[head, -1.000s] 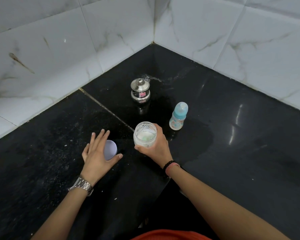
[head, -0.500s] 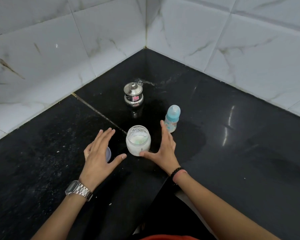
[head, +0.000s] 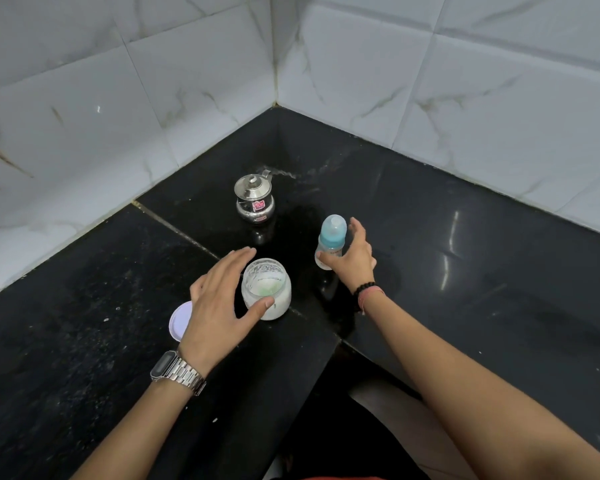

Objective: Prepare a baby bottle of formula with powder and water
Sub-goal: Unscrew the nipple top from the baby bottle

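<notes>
— While my right hand (head: 355, 261) curls around the baby bottle (head: 330, 242), what do you see of it?

— I see a small clear bottle standing upright on the black counter (head: 465, 237), right of the open jar (head: 265, 289), with a blue collar and a pale domed cap. My thumb is on its lower body, and the fingers are spread and arched behind it, not yet closed tight. There is small print on its side, too small for me to read.

— And my left hand (head: 219, 303)?

— It is open, fingers splayed, with the thumb tip touching the jar's wall and the palm beside it. The jar holds white powder with a hint of green inside. A pale lid (head: 179, 320) lies flat under that hand's wrist side.

— Any labels?

— The lidded steel pot (head: 254, 199) near the corner carries a red-and-white sticker; I cannot read its writing.
</notes>
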